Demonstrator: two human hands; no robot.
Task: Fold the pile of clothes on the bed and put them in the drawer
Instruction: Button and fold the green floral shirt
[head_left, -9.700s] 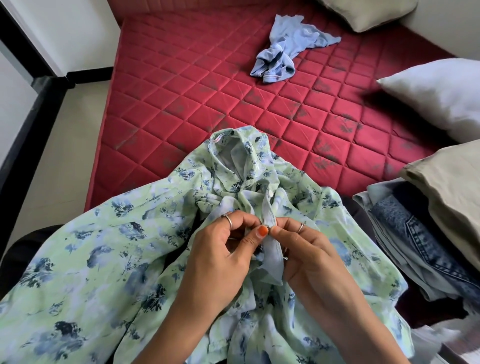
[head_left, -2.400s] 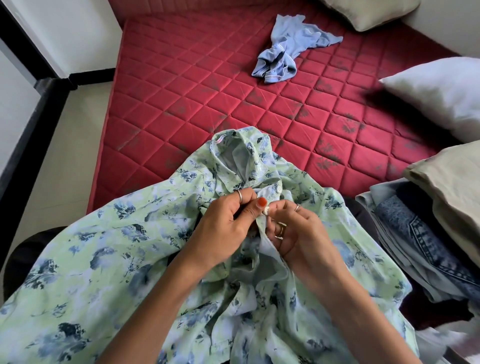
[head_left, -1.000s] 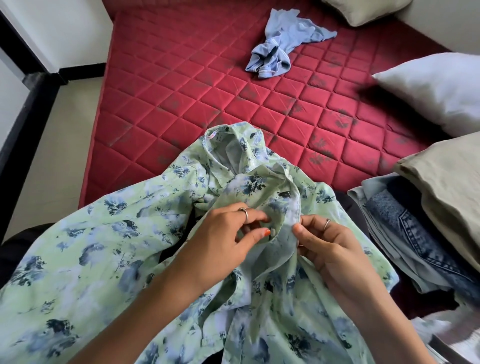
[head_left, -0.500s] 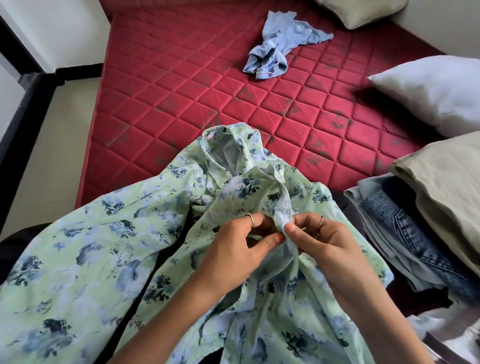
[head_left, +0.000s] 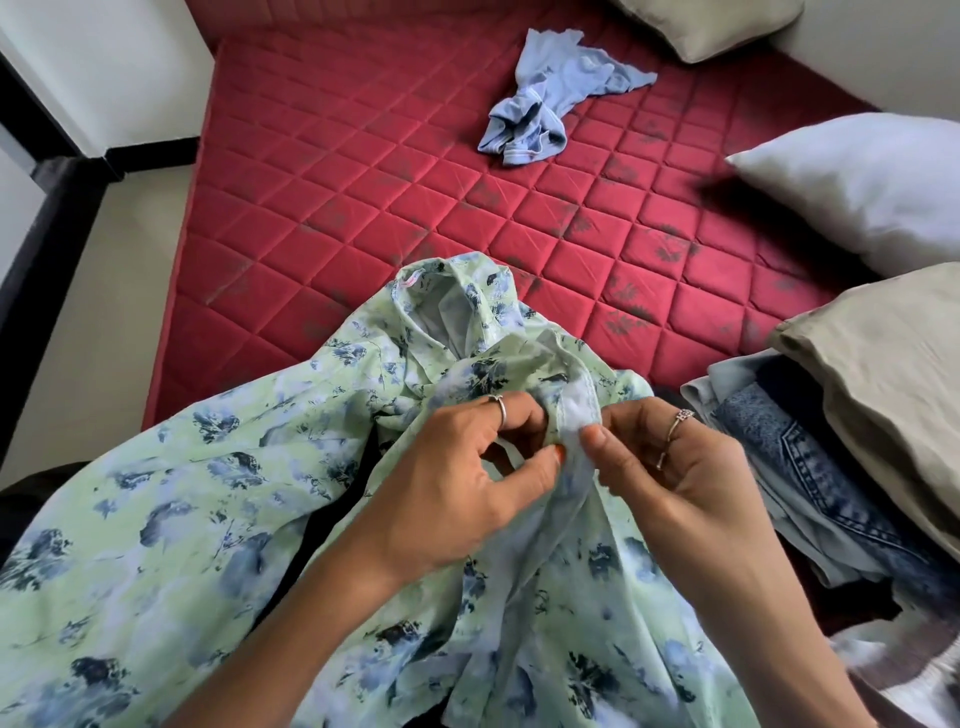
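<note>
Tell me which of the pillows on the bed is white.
The white pillow at the right edge, lying between the two others. The pillow at the top and the one nearest the jeans are both beige.

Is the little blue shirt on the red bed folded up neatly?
No, the blue shirt lies crumpled in a loose heap on the red mattress, far from both hands.

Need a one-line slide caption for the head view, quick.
Both hands, left and right, pinch the floral shirt front edge above the red mattress.
</note>
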